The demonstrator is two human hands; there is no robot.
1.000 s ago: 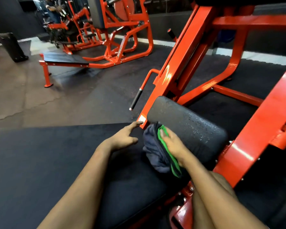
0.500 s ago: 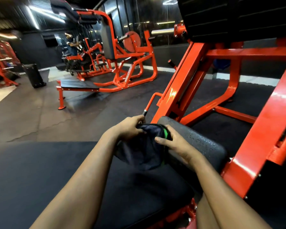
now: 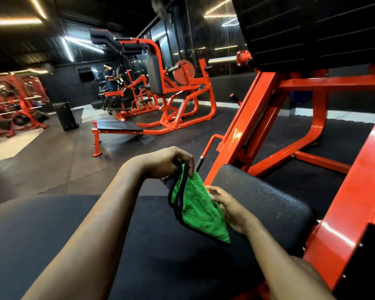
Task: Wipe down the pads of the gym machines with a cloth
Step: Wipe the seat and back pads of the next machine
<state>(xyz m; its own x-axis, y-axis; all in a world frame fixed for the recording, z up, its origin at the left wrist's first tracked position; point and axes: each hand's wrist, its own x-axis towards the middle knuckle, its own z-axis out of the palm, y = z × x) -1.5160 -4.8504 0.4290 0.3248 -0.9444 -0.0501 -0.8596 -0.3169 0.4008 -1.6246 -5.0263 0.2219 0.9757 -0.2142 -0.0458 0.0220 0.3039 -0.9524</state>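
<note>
A: Left side?
B: Bare forearm comes in from lower left, reaching forward and up. Wrist bent downward. The left hand (image 3: 169,163) is the higher of the two, fingers curled, pinching the top edge of the cloth (image 3: 197,213).
A: Right side?
B: Bare forearm enters from lower right and lies lower. The right hand (image 3: 231,210) sits below and right of the other, fingers curled on the cloth's side edge, holding it. Hands near, not touching.

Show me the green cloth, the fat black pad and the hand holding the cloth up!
cloth (image 3: 200,210): head view, its fuzzy green middle.
pad (image 3: 268,204): head view, its speckled top surface.
left hand (image 3: 167,161): head view, the back of the hand.
</note>
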